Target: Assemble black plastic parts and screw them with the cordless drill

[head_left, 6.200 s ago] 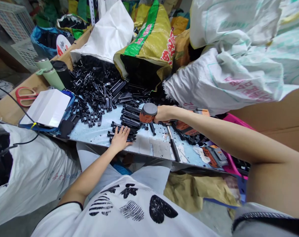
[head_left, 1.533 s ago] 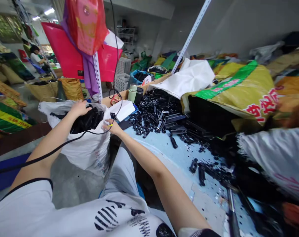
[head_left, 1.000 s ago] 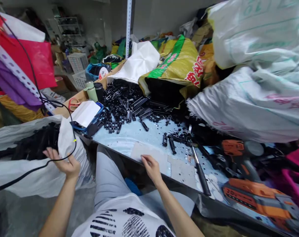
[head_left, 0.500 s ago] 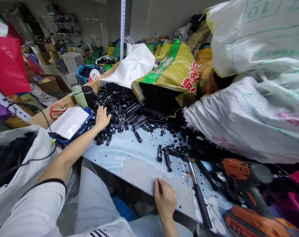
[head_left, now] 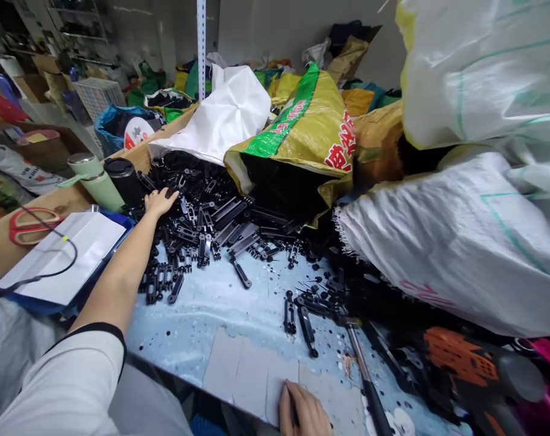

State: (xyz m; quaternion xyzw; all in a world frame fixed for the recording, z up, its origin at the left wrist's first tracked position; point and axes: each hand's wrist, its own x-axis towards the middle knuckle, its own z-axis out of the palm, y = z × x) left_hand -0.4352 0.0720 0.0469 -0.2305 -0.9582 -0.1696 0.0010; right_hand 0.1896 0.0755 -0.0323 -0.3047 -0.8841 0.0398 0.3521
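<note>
My left hand (head_left: 160, 202) reaches into the far left of a heap of black parts (head_left: 197, 212), its fingers bent around a small black part. Near the front edge of the blue-covered table (head_left: 184, 330), my right hand (head_left: 303, 412) rests on grey pads (head_left: 243, 369). Its fingers are curled together, with something dark partly showing between thumb and fingers. Several black parts (head_left: 306, 330) lie apart from the heap, above my right hand. A hammer (head_left: 368, 387) with a black handle lies to its right.
An orange power tool (head_left: 461, 357) sits at the right, under bulging white sacks (head_left: 457, 236). Behind the heap are a yellow sack (head_left: 297, 133) and a white sack (head_left: 234, 115). At left stand a green bottle (head_left: 96, 181), a black cup (head_left: 123, 181) and red scissors (head_left: 29, 227).
The view has shifted closer to the table. My left hand has moved deeper into the heap, toward the black cup, and its spread fingers have bent around a part. My right hand stays on the pads.
</note>
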